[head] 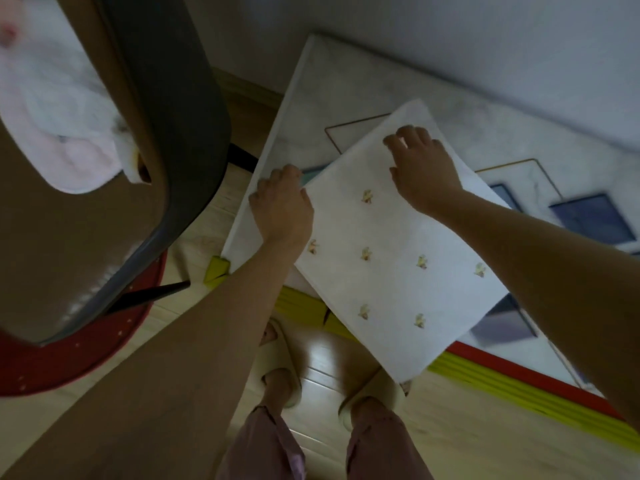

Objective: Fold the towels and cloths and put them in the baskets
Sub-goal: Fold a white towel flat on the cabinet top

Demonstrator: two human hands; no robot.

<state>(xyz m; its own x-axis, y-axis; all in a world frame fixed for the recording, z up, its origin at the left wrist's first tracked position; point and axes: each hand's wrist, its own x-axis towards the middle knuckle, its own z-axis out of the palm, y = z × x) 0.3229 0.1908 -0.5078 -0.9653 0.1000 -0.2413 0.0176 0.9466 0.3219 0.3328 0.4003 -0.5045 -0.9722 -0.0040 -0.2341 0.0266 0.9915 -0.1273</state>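
Lying flat on the marbled bench, a white cloth with small yellow motifs overhangs the near edge. Left hand grips the cloth's left corner, fingers curled. Right hand rests on the far edge; whether it pinches cannot be told. Pink and white towels lie on a chair at left.

Looks like a home: pale wood-plank floor and house slippers below the left hand, brown chair with towels to its left.
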